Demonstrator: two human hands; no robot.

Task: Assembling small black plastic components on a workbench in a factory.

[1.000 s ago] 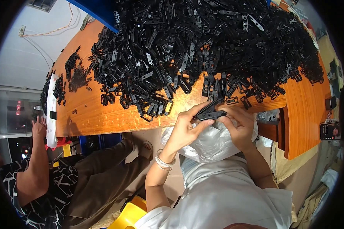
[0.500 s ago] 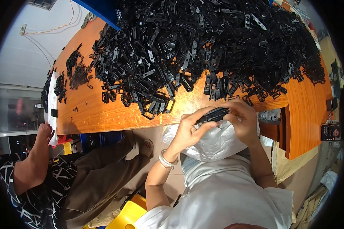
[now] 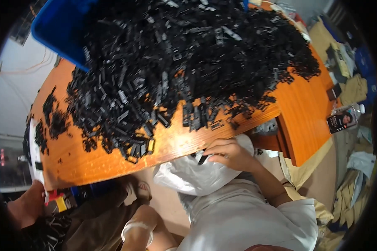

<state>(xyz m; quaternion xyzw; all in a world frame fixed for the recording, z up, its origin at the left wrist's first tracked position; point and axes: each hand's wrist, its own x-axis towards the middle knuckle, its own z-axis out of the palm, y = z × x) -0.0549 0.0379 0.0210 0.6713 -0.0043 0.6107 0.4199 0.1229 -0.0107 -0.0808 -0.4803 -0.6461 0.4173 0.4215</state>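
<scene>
At the table's front edge, my right hand [image 3: 227, 153] is closed, its fingers bent round a narrow black plastic part [image 3: 202, 158]. Most of that part is hidden by the fingers. Just beneath it, a white plastic bag [image 3: 184, 178] spreads over my lap. My left hand [image 3: 133, 244] is low at the bottom edge, below a white bracelet [image 3: 137, 227] on the wrist. The edge of the picture cuts it off and its fingers do not show. A big heap of black plastic parts [image 3: 188, 54] covers the table beyond my hands.
A blue bin [image 3: 56, 29] stands tilted at the heap's far left. The wooden table [image 3: 299, 108] has an open drawer space [image 3: 266, 136] under it. A phone [image 3: 341, 121] lies at the right. Another person's hand [image 3: 31, 198] rests by the table's left end.
My hands have parted. The left has dropped to the lower edge, while the right has moved down and left over the bag. The view has shifted, and the yellow bin is out of sight.
</scene>
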